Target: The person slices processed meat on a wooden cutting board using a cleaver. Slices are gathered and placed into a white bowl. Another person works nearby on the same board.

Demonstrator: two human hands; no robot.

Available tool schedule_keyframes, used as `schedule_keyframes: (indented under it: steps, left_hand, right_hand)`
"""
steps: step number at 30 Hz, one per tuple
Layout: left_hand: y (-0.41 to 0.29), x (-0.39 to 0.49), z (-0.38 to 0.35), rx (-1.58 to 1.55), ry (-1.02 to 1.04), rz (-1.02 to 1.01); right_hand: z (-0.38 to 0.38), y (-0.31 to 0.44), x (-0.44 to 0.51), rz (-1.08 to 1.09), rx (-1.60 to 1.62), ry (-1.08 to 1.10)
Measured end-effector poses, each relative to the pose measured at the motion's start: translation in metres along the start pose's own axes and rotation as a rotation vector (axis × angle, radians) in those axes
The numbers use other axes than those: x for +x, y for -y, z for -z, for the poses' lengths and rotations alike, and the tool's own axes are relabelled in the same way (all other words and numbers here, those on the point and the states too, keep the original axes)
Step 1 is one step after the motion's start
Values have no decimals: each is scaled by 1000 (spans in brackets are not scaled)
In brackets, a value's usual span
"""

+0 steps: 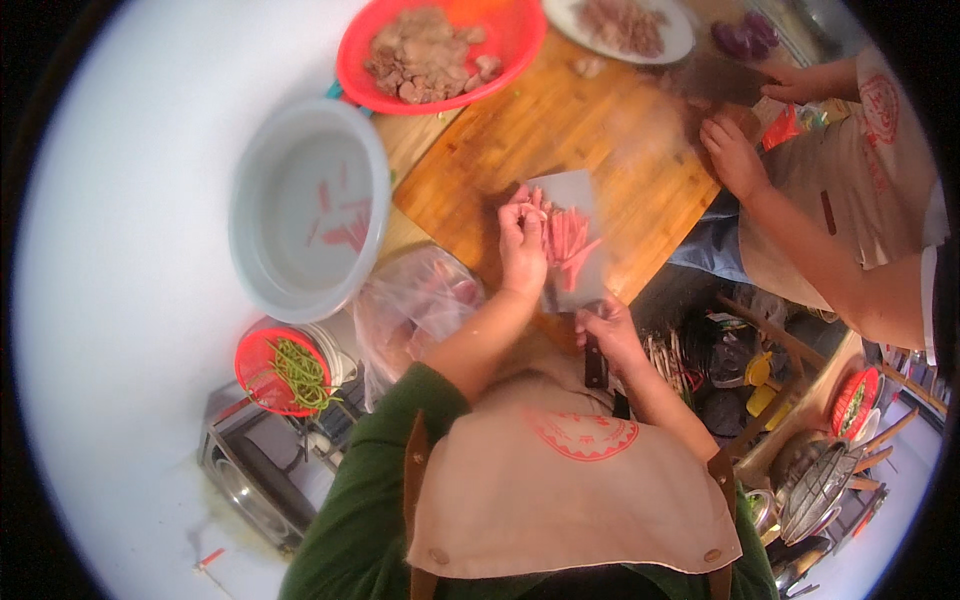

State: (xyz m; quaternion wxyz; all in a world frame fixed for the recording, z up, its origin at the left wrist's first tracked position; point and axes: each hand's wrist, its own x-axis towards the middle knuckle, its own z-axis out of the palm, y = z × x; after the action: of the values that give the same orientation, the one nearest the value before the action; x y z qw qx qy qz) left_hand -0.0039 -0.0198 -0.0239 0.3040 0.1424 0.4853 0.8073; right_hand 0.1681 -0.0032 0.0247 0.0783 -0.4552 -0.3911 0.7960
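My right hand (pixel 611 330) grips the dark handle of a cleaver (pixel 581 296), whose broad blade lies flat over the wooden cutting board (pixel 472 157). Pink meat strips (pixel 566 236) rest on the blade. At the strips' left end is my left hand (pixel 523 240), its fingers curled against them; whether it pinches any is hidden. Left of the board, a pale grey plastic basin (pixel 251 225) holds several pink strips, seemingly in water. A clear plastic bag (pixel 420 300) with reddish contents sits by my left forearm.
A red bowl (pixel 517 52) of meat pieces and a white plate (pixel 684 37) of sliced meat stand at the far side. At right, a co-worker's hand (pixel 735 154) is on the same board, another holding a second cleaver (pixel 724 81). A red basket (pixel 251 367) holds green beans.
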Motion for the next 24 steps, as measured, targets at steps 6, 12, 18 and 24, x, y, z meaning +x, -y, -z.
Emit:
schedule_keyframes:
  steps: [6, 12, 18, 24]
  left_hand:
    - [-47, 9, -2, -132, -170, -81]
    - [-160, 38, 25, -218, -295, -236]
    - [-251, 37, 70, 8, -545, -356]
    - [-228, 26, 86, 41, 5, -428]
  right_hand:
    - [-40, 36, -3, 8, -125, 125]
    - [-126, 112, -9, 144, -342, 417]
    - [-227, 141, 20, 262, -464, 576]
    - [-264, 137, 28, 227, -450, 586]
